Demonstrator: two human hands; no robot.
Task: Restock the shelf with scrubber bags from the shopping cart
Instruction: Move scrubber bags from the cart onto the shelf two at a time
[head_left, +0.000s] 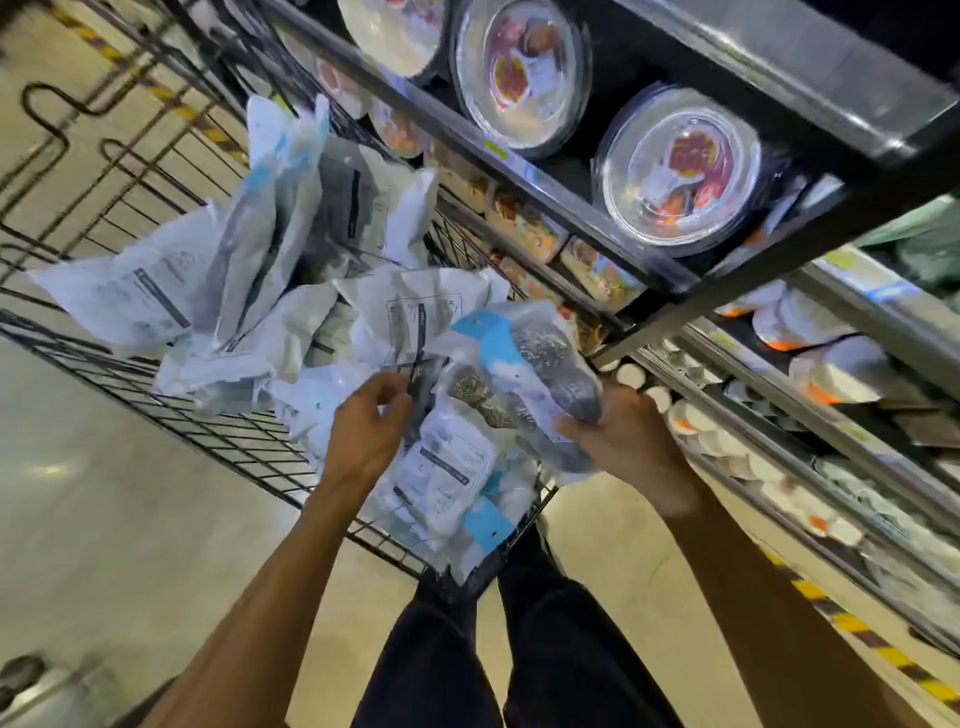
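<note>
The right hand (621, 439) grasps a scrubber bag (524, 364) over the cart's (208, 434) near corner, just beside the shelf (524, 179) edge. The left hand (363, 423) curls its fingers into the heap of bags (156, 296); blur hides whether it grips anything.

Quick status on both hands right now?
Left hand: pinching the edge of a white bag in the cart.
Right hand: holding a blue-topped scrubber bag.

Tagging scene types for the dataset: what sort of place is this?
Most likely a supermarket or household-goods store aisle. A wire shopping cart piled with packaged scrubber bags stands beside a tiered shelf stocked with wrapped bowls, with what look like price labels on its edge.
</note>
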